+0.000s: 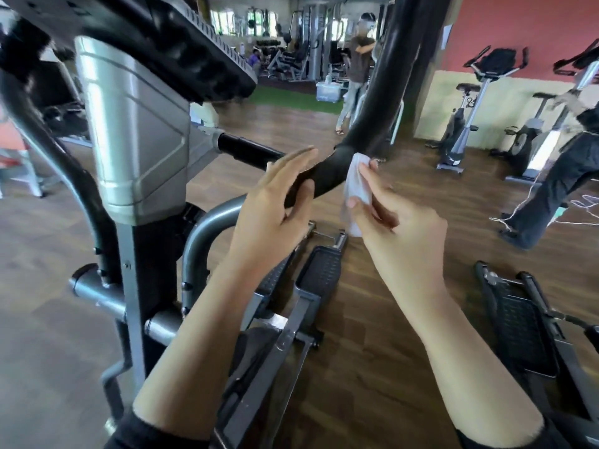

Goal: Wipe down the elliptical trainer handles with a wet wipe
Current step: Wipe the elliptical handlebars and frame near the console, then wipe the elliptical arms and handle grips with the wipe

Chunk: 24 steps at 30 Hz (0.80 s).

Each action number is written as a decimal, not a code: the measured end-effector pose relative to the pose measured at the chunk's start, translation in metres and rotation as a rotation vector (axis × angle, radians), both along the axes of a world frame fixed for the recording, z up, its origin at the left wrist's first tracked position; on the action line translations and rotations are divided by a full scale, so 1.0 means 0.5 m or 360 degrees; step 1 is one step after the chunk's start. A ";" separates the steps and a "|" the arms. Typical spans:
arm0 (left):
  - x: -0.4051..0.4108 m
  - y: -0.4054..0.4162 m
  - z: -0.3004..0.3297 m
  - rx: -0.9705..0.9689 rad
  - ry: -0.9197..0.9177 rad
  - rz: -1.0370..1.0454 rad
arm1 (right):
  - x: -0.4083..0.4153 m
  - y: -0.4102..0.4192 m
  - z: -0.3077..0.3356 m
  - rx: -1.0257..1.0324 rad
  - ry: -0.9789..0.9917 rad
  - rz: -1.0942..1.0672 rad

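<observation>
The elliptical trainer's black padded handle (pixel 382 102) rises from a bend at the centre of the view up past the top edge. A white wet wipe (pixel 356 184) is pressed against the bend of that handle, pinched between thumb and fingers of my right hand (pixel 393 218). My left hand (pixel 275 209) lies on the lower part of the same handle, just left of the wipe, fingers stretched out straight and thumb under the bar. The grey console column (pixel 136 131) stands to the left of both hands.
Black foot pedals (pixel 321 273) lie below my hands on the wood floor, another pedal (pixel 518 319) at lower right. Exercise bikes (pixel 466 102) line the right wall. One person (pixel 356 69) stands behind the handle, another person's legs (pixel 557 179) at far right.
</observation>
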<state>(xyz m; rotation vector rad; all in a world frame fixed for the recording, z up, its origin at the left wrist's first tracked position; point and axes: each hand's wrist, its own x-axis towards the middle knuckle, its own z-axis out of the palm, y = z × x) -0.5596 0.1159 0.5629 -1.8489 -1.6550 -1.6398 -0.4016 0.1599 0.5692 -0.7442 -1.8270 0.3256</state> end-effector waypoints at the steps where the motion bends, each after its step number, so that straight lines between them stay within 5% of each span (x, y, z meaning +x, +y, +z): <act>1: -0.003 -0.016 -0.014 -0.0012 0.0005 0.0082 | 0.001 -0.007 -0.010 -0.0060 0.0015 0.0048; 8: -0.041 -0.218 -0.180 -0.0402 0.0062 0.0654 | -0.049 -0.147 -0.133 -0.0336 -0.0163 0.0461; 17: -0.058 -0.553 -0.427 -0.1109 -0.0149 0.1363 | -0.202 -0.365 -0.379 -0.0695 -0.0793 0.1204; 21: -0.032 -0.651 -0.496 -0.1443 -0.0308 0.1619 | -0.254 -0.439 -0.451 -0.0793 -0.1035 0.1471; 24: -0.010 -0.704 -0.541 -0.1700 -0.0784 0.1795 | -0.281 -0.476 -0.496 -0.0857 -0.1254 0.1699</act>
